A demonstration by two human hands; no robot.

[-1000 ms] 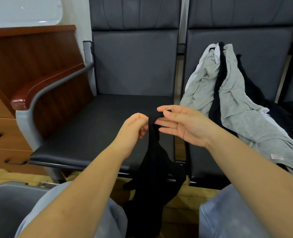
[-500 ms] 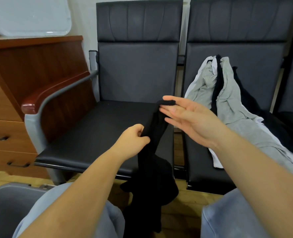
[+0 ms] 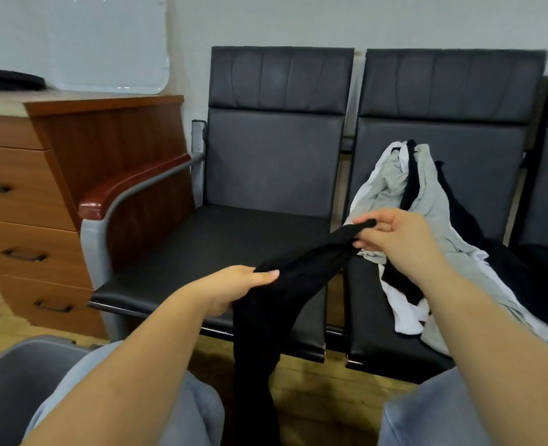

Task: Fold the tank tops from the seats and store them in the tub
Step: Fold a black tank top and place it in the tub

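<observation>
Between spread hands point(image 3: 314, 262), black tank top point(image 3: 301, 268) now stretched taut

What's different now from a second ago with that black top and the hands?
The hands have parted: the left hand slid down the black tank top and grips it lower, while the right hand pinches its end out to the right, stretching it between them. The pile of tops on the right seat stayed put.

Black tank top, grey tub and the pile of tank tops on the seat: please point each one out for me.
black tank top point(image 3: 301, 268), head view, on the stretched cloth between the two hands.
grey tub point(image 3: 12, 375), head view, on its inner wall, bottom left.
pile of tank tops point(image 3: 433, 201), head view, on a grey top.
</observation>
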